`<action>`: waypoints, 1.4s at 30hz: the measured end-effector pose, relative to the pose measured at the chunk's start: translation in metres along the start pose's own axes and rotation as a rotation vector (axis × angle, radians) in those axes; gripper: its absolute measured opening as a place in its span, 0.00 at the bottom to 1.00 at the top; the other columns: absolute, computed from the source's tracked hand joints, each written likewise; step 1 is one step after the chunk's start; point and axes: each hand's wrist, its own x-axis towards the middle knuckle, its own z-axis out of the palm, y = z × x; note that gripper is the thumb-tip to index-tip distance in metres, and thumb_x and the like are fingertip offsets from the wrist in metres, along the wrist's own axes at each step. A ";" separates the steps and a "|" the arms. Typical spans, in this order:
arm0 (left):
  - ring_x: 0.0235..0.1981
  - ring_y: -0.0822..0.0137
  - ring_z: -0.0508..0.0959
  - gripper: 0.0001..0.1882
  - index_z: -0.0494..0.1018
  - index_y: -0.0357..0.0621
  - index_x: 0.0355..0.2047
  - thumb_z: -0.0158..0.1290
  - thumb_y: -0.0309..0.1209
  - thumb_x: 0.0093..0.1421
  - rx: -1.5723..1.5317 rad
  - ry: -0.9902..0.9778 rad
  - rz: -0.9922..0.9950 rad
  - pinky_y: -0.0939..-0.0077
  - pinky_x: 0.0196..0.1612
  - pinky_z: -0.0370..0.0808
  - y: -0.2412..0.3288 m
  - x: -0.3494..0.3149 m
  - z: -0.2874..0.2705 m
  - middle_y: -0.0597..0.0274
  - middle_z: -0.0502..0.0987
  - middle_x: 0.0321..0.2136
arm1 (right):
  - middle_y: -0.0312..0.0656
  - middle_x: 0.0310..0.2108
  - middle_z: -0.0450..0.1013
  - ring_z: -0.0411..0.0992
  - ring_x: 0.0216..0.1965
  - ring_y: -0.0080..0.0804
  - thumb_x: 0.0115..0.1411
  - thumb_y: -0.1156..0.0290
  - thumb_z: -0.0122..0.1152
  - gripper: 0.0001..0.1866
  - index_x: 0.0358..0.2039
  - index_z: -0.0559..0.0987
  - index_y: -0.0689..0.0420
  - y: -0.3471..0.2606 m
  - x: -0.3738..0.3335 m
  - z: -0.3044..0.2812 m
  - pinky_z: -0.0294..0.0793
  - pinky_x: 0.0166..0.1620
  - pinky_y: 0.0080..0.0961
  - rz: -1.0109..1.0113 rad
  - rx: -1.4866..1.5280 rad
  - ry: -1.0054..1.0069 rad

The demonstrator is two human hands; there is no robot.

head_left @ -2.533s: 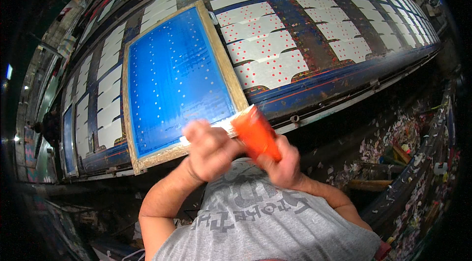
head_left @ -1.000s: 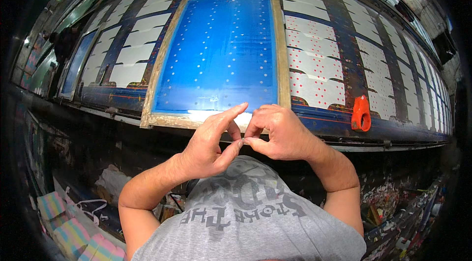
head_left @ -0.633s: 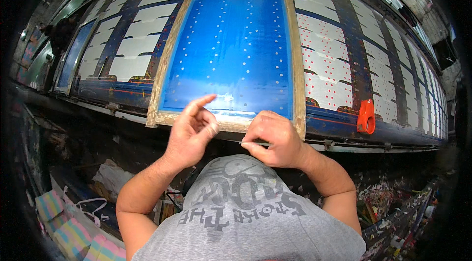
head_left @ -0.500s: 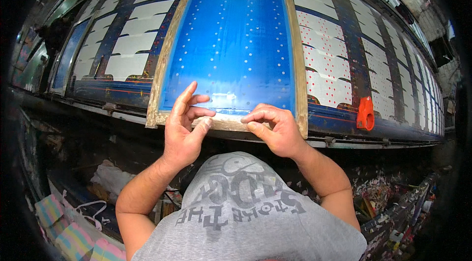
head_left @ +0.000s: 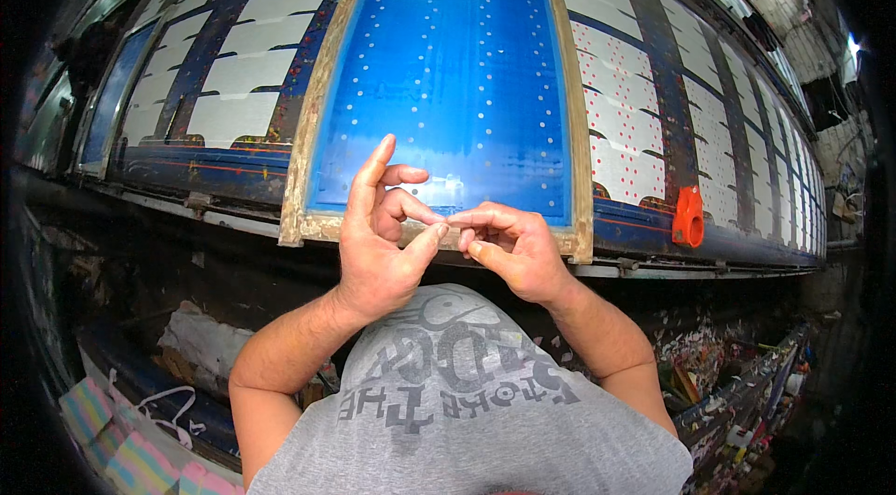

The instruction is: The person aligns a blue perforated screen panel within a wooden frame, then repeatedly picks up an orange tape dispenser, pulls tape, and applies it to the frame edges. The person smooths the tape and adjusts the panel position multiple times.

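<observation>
A screen-printing frame lies in front of me, with a blue mesh (head_left: 448,84) dotted by pale round spots and a worn wooden border (head_left: 309,131). Over its near edge, my left hand (head_left: 381,248) pinches thumb to fingertip while another finger points up. My right hand (head_left: 525,254) has its fingers curled toward the thumb, its fingertips meeting those of the left. Anything between the fingers is too small or hidden to make out. Both hands appear raised just above the near wooden bar; whether they touch it I cannot tell.
A long printing table carries rows of white sheets (head_left: 247,66), some red-dotted (head_left: 623,131). An orange plastic piece (head_left: 688,217) sits at the table's near edge on the right. Pastel striped pads (head_left: 145,469) lie lower left, and scraps litter the lower right (head_left: 747,374).
My left hand has moved right, bringing its fingertips against those of my right hand, which has shifted slightly. Before, a gap lay between them. The view has shifted a little.
</observation>
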 end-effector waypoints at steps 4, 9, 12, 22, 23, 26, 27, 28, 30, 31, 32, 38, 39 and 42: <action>0.46 0.70 0.84 0.55 0.45 0.38 0.83 0.60 0.07 0.61 -0.085 0.062 0.012 0.73 0.55 0.83 -0.004 -0.003 0.004 0.48 0.69 0.59 | 0.35 0.43 0.80 0.76 0.40 0.16 0.71 0.79 0.69 0.18 0.60 0.83 0.66 0.010 0.007 0.007 0.78 0.45 0.18 -0.001 0.137 0.119; 0.47 0.68 0.85 0.55 0.46 0.38 0.83 0.62 0.07 0.61 -0.232 0.132 -0.103 0.72 0.54 0.85 -0.008 -0.001 0.004 0.48 0.70 0.58 | 0.35 0.39 0.79 0.76 0.38 0.19 0.73 0.75 0.71 0.14 0.55 0.84 0.66 0.018 0.016 0.012 0.79 0.43 0.20 0.063 0.146 0.126; 0.48 0.68 0.85 0.55 0.46 0.38 0.83 0.62 0.07 0.61 -0.229 0.168 -0.146 0.71 0.54 0.85 -0.009 -0.004 0.003 0.48 0.70 0.58 | 0.36 0.38 0.80 0.77 0.37 0.20 0.73 0.74 0.70 0.08 0.47 0.85 0.65 0.021 0.022 0.011 0.80 0.42 0.21 0.039 0.158 0.127; 0.50 0.59 0.86 0.49 0.58 0.33 0.77 0.67 0.12 0.57 0.513 0.158 0.262 0.66 0.56 0.84 -0.038 -0.020 -0.026 0.41 0.71 0.65 | 0.50 0.35 0.83 0.83 0.36 0.43 0.68 0.70 0.68 0.08 0.37 0.85 0.63 0.000 0.081 -0.049 0.80 0.43 0.40 -0.237 -0.809 0.088; 0.50 0.57 0.86 0.48 0.60 0.33 0.76 0.67 0.12 0.56 0.577 0.092 0.325 0.66 0.57 0.84 -0.040 -0.026 -0.030 0.40 0.72 0.64 | 0.53 0.37 0.84 0.83 0.38 0.49 0.67 0.69 0.67 0.09 0.38 0.85 0.62 -0.003 0.095 -0.058 0.80 0.44 0.44 -0.162 -0.885 0.013; 0.53 0.46 0.83 0.45 0.66 0.35 0.71 0.70 0.14 0.53 0.711 -0.110 0.489 0.56 0.56 0.83 -0.048 -0.040 -0.033 0.38 0.78 0.60 | 0.55 0.37 0.84 0.83 0.40 0.56 0.68 0.67 0.66 0.08 0.39 0.86 0.58 -0.005 0.134 -0.075 0.79 0.45 0.50 -0.026 -1.038 -0.203; 0.53 0.45 0.82 0.45 0.66 0.36 0.71 0.71 0.15 0.53 0.710 -0.160 0.502 0.55 0.56 0.82 -0.050 -0.042 -0.033 0.39 0.78 0.59 | 0.55 0.37 0.84 0.83 0.40 0.56 0.68 0.66 0.66 0.08 0.39 0.85 0.58 -0.004 0.145 -0.077 0.79 0.44 0.50 -0.004 -1.063 -0.266; 0.54 0.44 0.82 0.45 0.67 0.37 0.71 0.71 0.15 0.53 0.689 -0.215 0.519 0.54 0.56 0.81 -0.053 -0.044 -0.033 0.39 0.79 0.59 | 0.55 0.37 0.84 0.83 0.40 0.55 0.68 0.66 0.67 0.08 0.39 0.85 0.58 -0.002 0.156 -0.077 0.79 0.44 0.49 0.031 -1.094 -0.327; 0.54 0.44 0.82 0.45 0.67 0.37 0.71 0.72 0.16 0.53 0.714 -0.235 0.518 0.55 0.56 0.81 -0.055 -0.046 -0.033 0.39 0.79 0.59 | 0.52 0.36 0.85 0.83 0.39 0.51 0.68 0.65 0.69 0.08 0.39 0.86 0.56 0.000 0.173 -0.077 0.79 0.43 0.48 0.058 -1.096 -0.435; 0.54 0.44 0.82 0.45 0.67 0.37 0.71 0.72 0.16 0.53 0.719 -0.235 0.515 0.55 0.56 0.81 -0.055 -0.047 -0.033 0.39 0.79 0.59 | 0.51 0.36 0.85 0.83 0.38 0.50 0.68 0.65 0.69 0.08 0.39 0.86 0.56 0.001 0.178 -0.076 0.79 0.43 0.47 0.078 -1.085 -0.475; 0.54 0.44 0.82 0.45 0.67 0.37 0.71 0.72 0.16 0.53 0.725 -0.233 0.512 0.55 0.56 0.81 -0.055 -0.047 -0.034 0.39 0.79 0.59 | 0.50 0.35 0.86 0.83 0.38 0.49 0.68 0.65 0.69 0.08 0.39 0.86 0.56 0.002 0.183 -0.075 0.79 0.43 0.47 0.096 -1.074 -0.516; 0.55 0.44 0.82 0.44 0.67 0.37 0.70 0.72 0.16 0.53 0.697 -0.213 0.480 0.55 0.57 0.81 -0.054 -0.050 -0.038 0.40 0.78 0.59 | 0.49 0.36 0.86 0.84 0.40 0.48 0.68 0.61 0.70 0.10 0.39 0.87 0.54 0.008 0.196 -0.069 0.81 0.45 0.47 0.126 -1.206 -0.492; 0.55 0.44 0.82 0.44 0.67 0.37 0.70 0.72 0.16 0.53 0.699 -0.208 0.489 0.55 0.58 0.81 -0.054 -0.051 -0.038 0.40 0.78 0.60 | 0.49 0.36 0.86 0.85 0.40 0.49 0.68 0.61 0.70 0.10 0.40 0.87 0.54 0.008 0.197 -0.068 0.81 0.45 0.48 0.126 -1.220 -0.485; 0.56 0.44 0.82 0.43 0.68 0.37 0.70 0.72 0.16 0.53 0.692 -0.200 0.491 0.56 0.58 0.81 -0.053 -0.052 -0.040 0.40 0.78 0.60 | 0.49 0.37 0.87 0.85 0.41 0.50 0.68 0.61 0.70 0.10 0.40 0.88 0.53 0.010 0.201 -0.069 0.82 0.46 0.49 0.153 -1.244 -0.483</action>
